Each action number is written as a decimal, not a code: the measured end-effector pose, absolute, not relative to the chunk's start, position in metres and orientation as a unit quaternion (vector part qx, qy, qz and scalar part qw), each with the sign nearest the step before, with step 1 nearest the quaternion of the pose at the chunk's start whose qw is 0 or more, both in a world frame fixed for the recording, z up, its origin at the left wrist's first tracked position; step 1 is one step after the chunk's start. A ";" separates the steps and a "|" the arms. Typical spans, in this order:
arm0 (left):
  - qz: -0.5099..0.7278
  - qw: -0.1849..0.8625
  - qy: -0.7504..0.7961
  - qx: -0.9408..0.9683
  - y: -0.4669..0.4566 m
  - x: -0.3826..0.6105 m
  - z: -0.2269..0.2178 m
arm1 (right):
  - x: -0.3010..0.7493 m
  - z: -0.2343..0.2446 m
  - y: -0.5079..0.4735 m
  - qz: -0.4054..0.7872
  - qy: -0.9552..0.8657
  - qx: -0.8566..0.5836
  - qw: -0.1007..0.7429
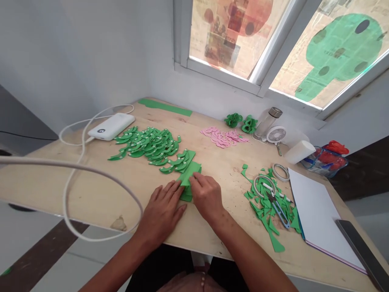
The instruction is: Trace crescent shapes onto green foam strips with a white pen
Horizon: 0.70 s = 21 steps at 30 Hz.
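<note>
Left hand, fingers flat, likely steadied layered green paper at fingertips; right hand pinched opposite edge narrowly.

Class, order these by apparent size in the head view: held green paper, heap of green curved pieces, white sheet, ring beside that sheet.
1. White sheet
2. Heap of green curved pieces
3. Held green paper, visible part only
4. Ring beside that sheet

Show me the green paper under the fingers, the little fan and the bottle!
Green paper (190, 173): head view, flat top face of the sheet.
Little fan (276, 134): head view, middle of its round front.
Bottle (267, 123): head view, middle of its clear side.
</note>
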<state>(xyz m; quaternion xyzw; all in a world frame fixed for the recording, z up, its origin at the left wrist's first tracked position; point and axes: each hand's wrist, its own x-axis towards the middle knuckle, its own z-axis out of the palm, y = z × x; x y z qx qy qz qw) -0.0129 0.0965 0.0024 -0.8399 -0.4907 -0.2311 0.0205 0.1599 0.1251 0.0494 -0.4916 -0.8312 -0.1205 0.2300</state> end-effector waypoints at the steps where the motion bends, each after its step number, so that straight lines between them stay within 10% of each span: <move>1: -0.232 0.015 -0.491 -0.840 0.096 -0.013 0.003 | 0.158 0.046 0.128 -0.117 -0.841 -0.491 0.195; 21: -0.321 -0.034 -0.504 -0.801 0.099 -0.016 0.007 | 0.136 0.044 0.140 -0.095 -0.864 -0.479 0.122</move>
